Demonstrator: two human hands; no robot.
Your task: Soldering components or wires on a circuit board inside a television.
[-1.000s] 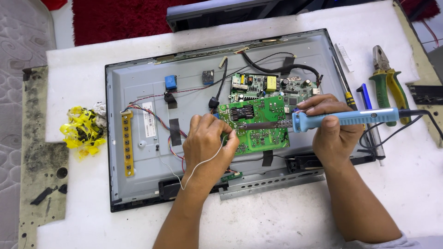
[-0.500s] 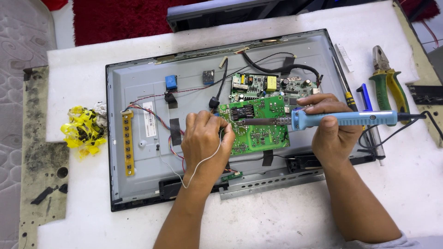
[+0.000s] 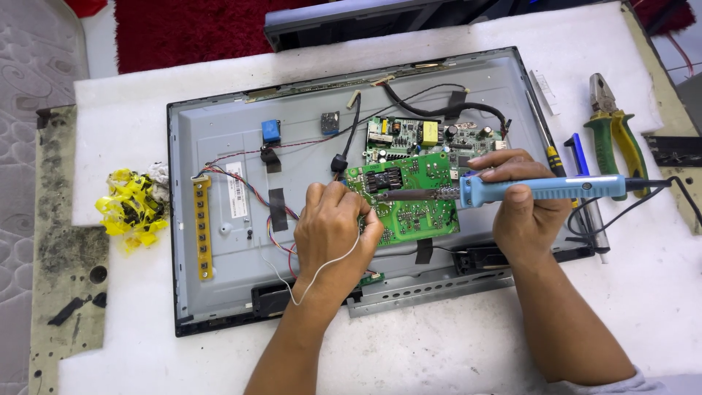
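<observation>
An opened flat-screen panel (image 3: 219, 292) lies back-up on the white table. On its grey back sits a green circuit board (image 3: 420, 212), tilted. My right hand (image 3: 523, 212) grips a blue soldering iron (image 3: 545, 189), whose metal tip points left onto the board's upper left area. My left hand (image 3: 333, 230) rests at the board's left edge and pinches a thin white solder wire (image 3: 318, 274) that loops down toward my wrist. A second green board (image 3: 431, 135) with a yellow part lies just behind.
Green-handled pliers (image 3: 610, 128) and a blue tool (image 3: 578, 157) lie right of the panel. A yellow crumpled bundle (image 3: 131, 208) sits at the left. A yellow button strip (image 3: 202, 227) and coloured wires (image 3: 252, 192) are on the panel. A red rug (image 3: 190, 29) lies beyond.
My left hand has slid slightly left along the board's edge and the solder wire loop has shifted. The soldering iron stays nearly where it was.
</observation>
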